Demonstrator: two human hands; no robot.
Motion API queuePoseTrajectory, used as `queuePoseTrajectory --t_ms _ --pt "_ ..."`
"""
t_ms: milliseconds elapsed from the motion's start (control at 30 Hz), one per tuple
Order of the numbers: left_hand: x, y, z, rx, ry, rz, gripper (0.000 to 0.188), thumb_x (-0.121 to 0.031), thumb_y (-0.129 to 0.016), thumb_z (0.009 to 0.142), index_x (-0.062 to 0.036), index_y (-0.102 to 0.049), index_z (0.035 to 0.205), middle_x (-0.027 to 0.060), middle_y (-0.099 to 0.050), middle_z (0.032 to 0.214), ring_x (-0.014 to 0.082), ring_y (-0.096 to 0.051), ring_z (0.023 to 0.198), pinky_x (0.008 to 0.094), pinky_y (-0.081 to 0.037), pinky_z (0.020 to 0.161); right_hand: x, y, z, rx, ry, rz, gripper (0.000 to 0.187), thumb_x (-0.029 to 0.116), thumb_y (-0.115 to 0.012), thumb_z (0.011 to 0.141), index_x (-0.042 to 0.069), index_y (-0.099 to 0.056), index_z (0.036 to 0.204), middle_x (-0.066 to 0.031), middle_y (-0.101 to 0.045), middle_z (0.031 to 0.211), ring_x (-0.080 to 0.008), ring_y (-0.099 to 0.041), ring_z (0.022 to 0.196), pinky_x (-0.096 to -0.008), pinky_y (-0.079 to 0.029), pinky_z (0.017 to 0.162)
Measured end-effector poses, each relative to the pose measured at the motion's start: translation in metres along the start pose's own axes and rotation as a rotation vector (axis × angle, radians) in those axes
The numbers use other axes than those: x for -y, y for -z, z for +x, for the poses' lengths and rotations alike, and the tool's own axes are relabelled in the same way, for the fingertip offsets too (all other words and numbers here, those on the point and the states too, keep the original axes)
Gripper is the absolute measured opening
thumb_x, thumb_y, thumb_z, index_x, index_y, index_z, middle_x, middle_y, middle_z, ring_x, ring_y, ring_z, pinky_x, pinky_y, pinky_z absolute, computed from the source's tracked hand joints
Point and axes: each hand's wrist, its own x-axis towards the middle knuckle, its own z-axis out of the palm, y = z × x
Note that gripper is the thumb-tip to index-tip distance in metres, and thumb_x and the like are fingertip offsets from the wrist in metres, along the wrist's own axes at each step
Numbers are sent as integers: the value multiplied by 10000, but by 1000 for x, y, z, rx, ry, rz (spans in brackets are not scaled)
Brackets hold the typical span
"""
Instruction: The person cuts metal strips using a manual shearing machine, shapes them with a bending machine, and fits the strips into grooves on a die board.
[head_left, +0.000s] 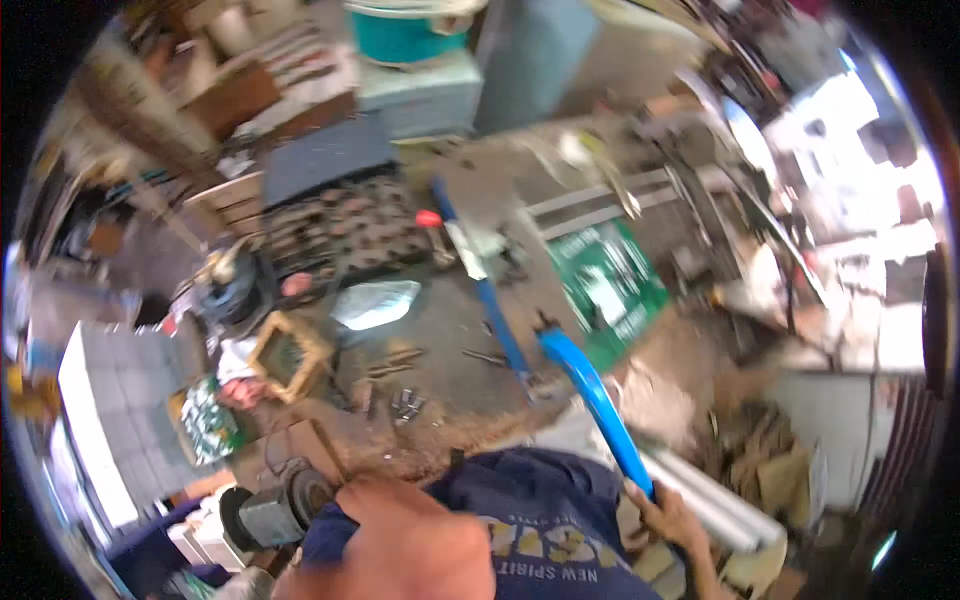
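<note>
My right hand (668, 520) is closed round the lower end of a bright blue curved tube (600, 408). The tube slants up and left across the bench edge; its dark upper tip is near a green printed sheet (605, 290). Close to the camera at the bottom, my left hand (425, 550) is a large smeared shape in front of my dark shirt. Its fingers cannot be made out. A long, narrow blue bar (502, 325) with a pale label lies on the bench, left of the tube's tip.
The workbench (440, 325) holds a clear plastic packet (376, 304), a small wooden frame (290, 356), loose metal bits (407, 404) and an open case (345, 225) with rows of parts. A grey cylindrical machine (275, 510) stands at lower left. A teal bucket (410, 38) stands behind.
</note>
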Motion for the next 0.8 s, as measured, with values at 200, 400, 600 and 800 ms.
queuePoseTrajectory --t_ms 200,400,600,800 --pt "17 -35 -16 121 90 105 271 -143 -598 950 -235 -660 1198 -134 -639 1178 -5 -530 1013 210 -360 820 52 47 -27 261 -57 -232 929 761 -469 892 -53 -506 1338 -307 -659 1050 -377 -666 1063 -454 -510 884" --pt "41 -40 -47 97 -152 213 299 -306 -572 913 -142 -620 1159 6 -622 1137 125 -540 1018 313 -399 847 53 73 17 308 306 -433 829 767 -415 901 -6 -614 1127 -264 -669 828 -396 -685 837 -484 -520 780" --pt "126 61 -76 222 -345 944 512 -474 -507 880 -15 -588 1091 177 -600 1109 267 -560 1015 418 -436 869 229 86 134 -560 1046 106 438 416 -671 919 -21 -681 884 -233 -654 774 -409 -630 713 -471 -488 653" --pt "198 157 -153 633 520 1200 456 -172 -562 941 41 -486 1337 189 -545 1310 298 -528 1181 382 -443 928 345 41 211 -659 870 -144 211 233 -711 731 39 -724 814 -188 -707 775 -369 -721 796 -471 -568 691"
